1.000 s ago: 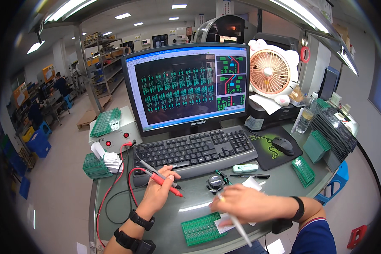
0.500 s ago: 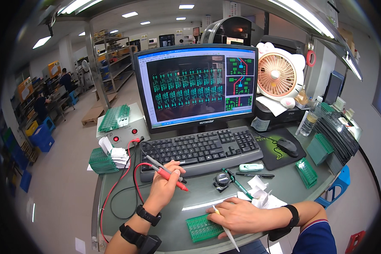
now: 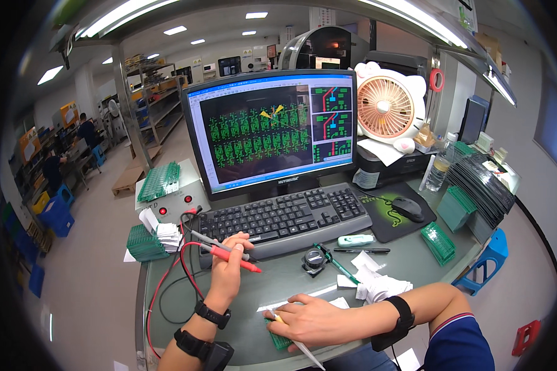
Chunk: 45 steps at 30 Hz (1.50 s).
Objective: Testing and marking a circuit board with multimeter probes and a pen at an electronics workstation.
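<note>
My left hand (image 3: 228, 272) is closed around a pair of test probes, one red (image 3: 244, 264) and one grey (image 3: 207, 239). Its fingertips lie at the front edge of the black keyboard (image 3: 291, 216); whether they press a key I cannot tell. Near the front edge of the table, my right hand (image 3: 309, 320) holds a slim white pointed tool (image 3: 309, 355) with a yellow part showing between the fingers. The hand rests over a green circuit board panel (image 3: 278, 340) and hides most of it.
A monitor (image 3: 260, 167) with a board layout stands behind the keyboard. Crumpled white paper (image 3: 380, 288), a green pen (image 3: 343, 270), a black pen (image 3: 362, 250) and a black round device (image 3: 314, 261) lie right of centre. Board stacks (image 3: 145, 243) (image 3: 438, 243) flank the table. Red and black leads (image 3: 158, 290) loop at left.
My right hand has moved left over the circuit board panel and covers more of it. Yellow markers have appeared on the monitor. The left hand still holds the probes; the whole view has shifted slightly.
</note>
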Each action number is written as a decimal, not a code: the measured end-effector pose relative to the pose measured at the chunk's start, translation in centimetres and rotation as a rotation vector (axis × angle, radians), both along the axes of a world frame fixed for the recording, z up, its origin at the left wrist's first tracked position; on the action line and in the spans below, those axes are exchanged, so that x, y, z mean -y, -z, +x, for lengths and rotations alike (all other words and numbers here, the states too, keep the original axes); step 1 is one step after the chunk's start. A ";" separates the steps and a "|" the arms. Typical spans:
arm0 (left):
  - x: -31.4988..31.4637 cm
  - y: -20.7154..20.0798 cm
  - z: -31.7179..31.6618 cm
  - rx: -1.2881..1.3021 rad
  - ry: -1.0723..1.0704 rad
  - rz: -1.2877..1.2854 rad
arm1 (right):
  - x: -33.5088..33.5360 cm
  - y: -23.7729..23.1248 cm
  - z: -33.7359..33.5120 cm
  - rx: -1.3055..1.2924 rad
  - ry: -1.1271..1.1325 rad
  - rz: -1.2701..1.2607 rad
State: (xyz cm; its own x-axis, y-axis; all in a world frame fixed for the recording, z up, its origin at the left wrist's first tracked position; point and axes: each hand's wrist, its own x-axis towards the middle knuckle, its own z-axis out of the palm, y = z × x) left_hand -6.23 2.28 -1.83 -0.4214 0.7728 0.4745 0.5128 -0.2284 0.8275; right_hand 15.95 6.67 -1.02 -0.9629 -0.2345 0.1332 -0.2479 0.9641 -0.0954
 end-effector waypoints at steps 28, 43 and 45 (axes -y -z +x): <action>2.4 -2.6 1.8 0.555 0.147 -0.022 | -4.4 0.9 5.4 0.011 0.008 -0.658; 3.6 -3.1 2.6 0.656 0.356 -0.245 | -7.0 -3.9 5.4 -0.126 0.221 -0.737; 4.5 -3.0 2.8 0.664 0.355 -0.310 | -7.9 -3.8 5.4 -0.128 0.129 -0.754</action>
State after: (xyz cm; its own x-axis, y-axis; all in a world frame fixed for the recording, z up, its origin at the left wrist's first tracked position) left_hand -3.46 -2.22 1.20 -0.2449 0.9685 -0.0459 -0.1664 0.0047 0.9860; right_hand 21.34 14.55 2.77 -0.9427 0.0772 0.3246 -0.1912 0.6724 -0.7151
